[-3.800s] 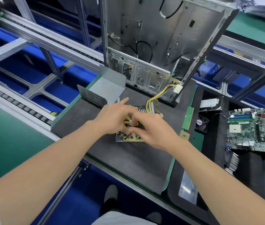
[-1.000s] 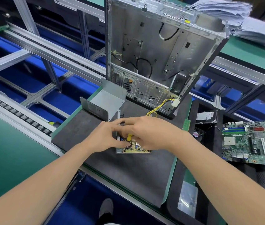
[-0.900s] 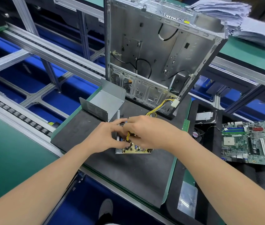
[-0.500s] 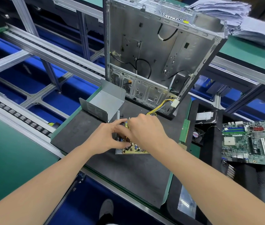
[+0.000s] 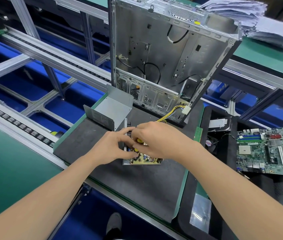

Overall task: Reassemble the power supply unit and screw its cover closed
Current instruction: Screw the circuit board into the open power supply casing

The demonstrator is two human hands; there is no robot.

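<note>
Unit: power supply board [image 5: 145,159] lies flat in its metal base near the middle of the dark mat [image 5: 137,184], components up.
Step in hand: in my judgement, seating the board and tidying its parts in the base. The cover is not yet fitted and no screws are driven.
Left hand [image 5: 113,148]: fingers and thumb curled round the board's left edge, steadying it.
Right hand [image 5: 158,137]: laid over the board from the right, fingers curled down among the components. I cannot tell what they pinch.
Position: the board sits directly under both hands, with only its near edge exposed.
Cover [image 5: 113,108]: grey metal shell on the mat's far left corner, just beyond my left hand and apart from the board.
Cable: yellow cable bundle [image 5: 170,113] runs from under my right hand towards the computer case [image 5: 163,58].
Next move: likely calls for releasing the board, confirming no wire is trapped, then bringing the cover over it.
Periphery: motherboard [image 5: 267,151] lies well apart on my right.
</note>
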